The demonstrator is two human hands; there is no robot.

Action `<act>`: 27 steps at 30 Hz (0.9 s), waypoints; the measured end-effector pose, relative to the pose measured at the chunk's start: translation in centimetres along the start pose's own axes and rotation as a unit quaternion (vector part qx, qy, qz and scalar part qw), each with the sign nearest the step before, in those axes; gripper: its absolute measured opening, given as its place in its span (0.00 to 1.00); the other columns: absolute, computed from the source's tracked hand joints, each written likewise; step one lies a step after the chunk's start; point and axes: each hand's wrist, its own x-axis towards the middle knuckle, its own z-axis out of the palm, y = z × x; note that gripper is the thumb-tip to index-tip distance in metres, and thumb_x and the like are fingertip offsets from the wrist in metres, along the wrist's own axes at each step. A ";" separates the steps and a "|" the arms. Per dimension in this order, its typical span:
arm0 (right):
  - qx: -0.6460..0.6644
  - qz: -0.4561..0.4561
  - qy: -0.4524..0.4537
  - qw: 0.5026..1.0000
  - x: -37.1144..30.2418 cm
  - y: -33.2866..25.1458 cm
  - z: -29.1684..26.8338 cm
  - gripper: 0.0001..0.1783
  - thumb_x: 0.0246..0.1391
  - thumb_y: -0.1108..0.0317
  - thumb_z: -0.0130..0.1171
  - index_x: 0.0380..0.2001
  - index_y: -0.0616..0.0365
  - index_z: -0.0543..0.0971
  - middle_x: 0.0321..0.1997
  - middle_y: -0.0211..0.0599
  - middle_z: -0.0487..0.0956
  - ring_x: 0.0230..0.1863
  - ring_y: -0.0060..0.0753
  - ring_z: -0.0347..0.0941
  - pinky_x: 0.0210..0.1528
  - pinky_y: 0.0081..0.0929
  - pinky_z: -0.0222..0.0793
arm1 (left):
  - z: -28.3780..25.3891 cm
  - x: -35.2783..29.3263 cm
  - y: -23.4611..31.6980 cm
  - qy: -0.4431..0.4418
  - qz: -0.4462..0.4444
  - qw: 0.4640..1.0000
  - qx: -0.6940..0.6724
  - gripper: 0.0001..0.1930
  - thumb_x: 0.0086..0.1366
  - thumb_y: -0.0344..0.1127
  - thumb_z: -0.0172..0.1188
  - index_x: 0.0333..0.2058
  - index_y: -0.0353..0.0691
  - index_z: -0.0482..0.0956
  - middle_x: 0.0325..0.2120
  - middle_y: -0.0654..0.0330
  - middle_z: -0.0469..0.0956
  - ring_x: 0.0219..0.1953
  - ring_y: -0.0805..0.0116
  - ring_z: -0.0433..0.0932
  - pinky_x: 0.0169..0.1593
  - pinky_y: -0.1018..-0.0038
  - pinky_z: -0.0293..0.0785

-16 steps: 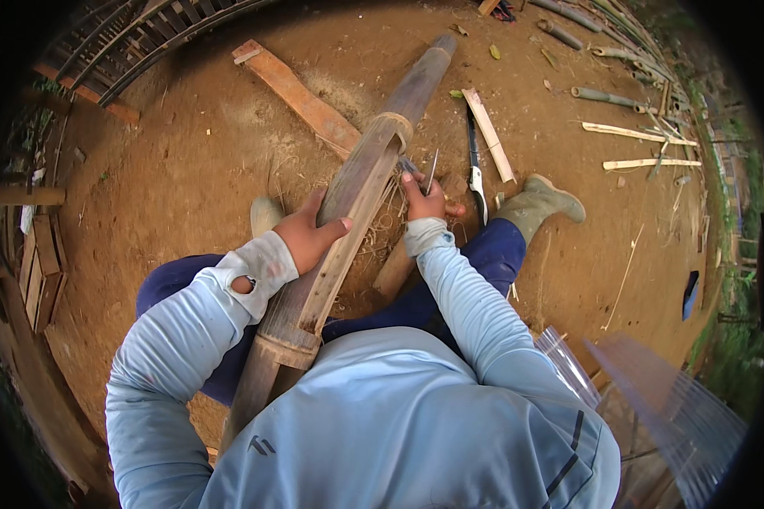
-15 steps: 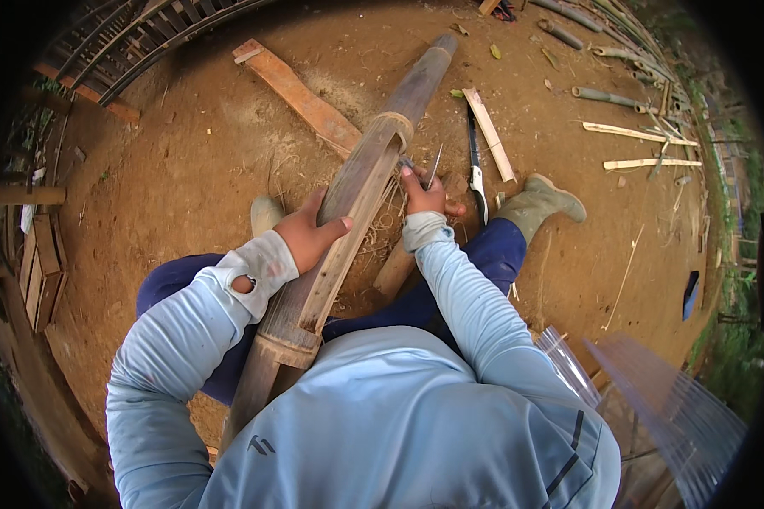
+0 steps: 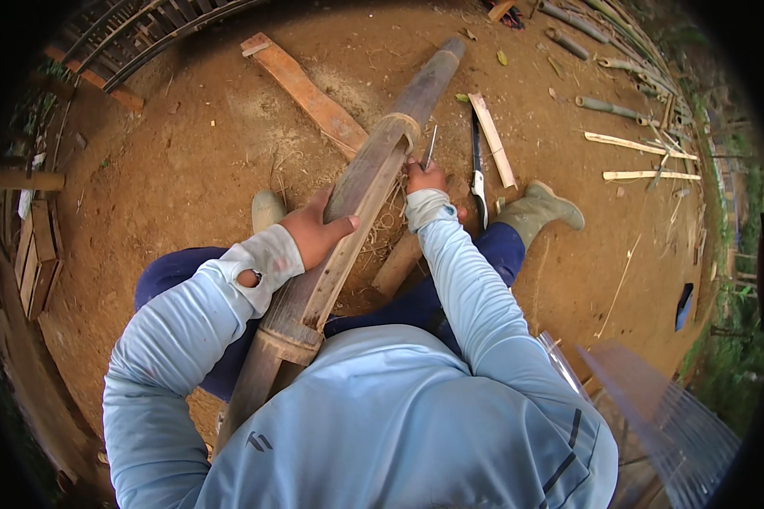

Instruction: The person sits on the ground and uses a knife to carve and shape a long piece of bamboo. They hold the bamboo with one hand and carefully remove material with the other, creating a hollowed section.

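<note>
A thick bamboo pole [image 3: 367,167] lies slantwise across my lap, its far end pointing away to the upper right. A long slot is cut in its side between two nodes. My left hand [image 3: 316,235] is wrapped over the pole beside the slot, thumb along the edge. My right hand [image 3: 426,179] is closed near the slot's far end. From its fist sticks up the narrow metal blade of a knife [image 3: 430,146]; the handle is hidden in the fingers.
An orange-brown board [image 3: 306,92] lies beyond the pole. To the right are a hand saw [image 3: 477,161] and a pale split strip [image 3: 493,140]. Bamboo pieces [image 3: 607,106] lie far right, clear corrugated sheet [image 3: 662,416] near right. A short log [image 3: 396,265] is between my legs.
My right hand has moved slightly away from me along the pole, and the knife blade stands at a different angle. My left hand keeps its hold.
</note>
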 end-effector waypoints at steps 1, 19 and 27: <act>-0.031 0.005 0.009 0.999 0.0 0.1 -0.1 0.12 0.58 0.66 0.60 0.37 0.67 0.80 0.29 0.40 0.83 0.33 0.33 0.80 0.38 0.29 0.73 | 0.0 0.0 0.0 0.000 0.003 1.000 0.001 0.50 0.62 0.62 0.55 0.68 0.28 0.47 0.56 0.29 0.69 0.60 0.41 0.71 0.64 0.65 0.64; 0.047 0.017 0.063 0.997 0.1 -1.3 0.6 0.13 0.49 0.62 0.69 0.28 0.63 0.81 0.24 0.33 0.80 0.28 0.27 0.73 0.36 0.28 0.68 | 0.1 0.6 0.0 0.015 0.002 1.000 0.006 0.49 0.63 0.63 0.54 0.70 0.32 0.48 0.55 0.32 0.71 0.57 0.45 0.74 0.61 0.66 0.67; 0.064 0.001 0.090 0.994 2.2 1.1 1.6 0.11 0.48 0.64 0.68 0.25 0.61 0.80 0.21 0.35 0.78 0.25 0.30 0.72 0.34 0.32 0.68 | 0.0 0.6 0.3 0.008 -0.007 1.000 0.017 0.49 0.63 0.63 0.54 0.69 0.33 0.48 0.54 0.32 0.72 0.56 0.45 0.75 0.61 0.65 0.67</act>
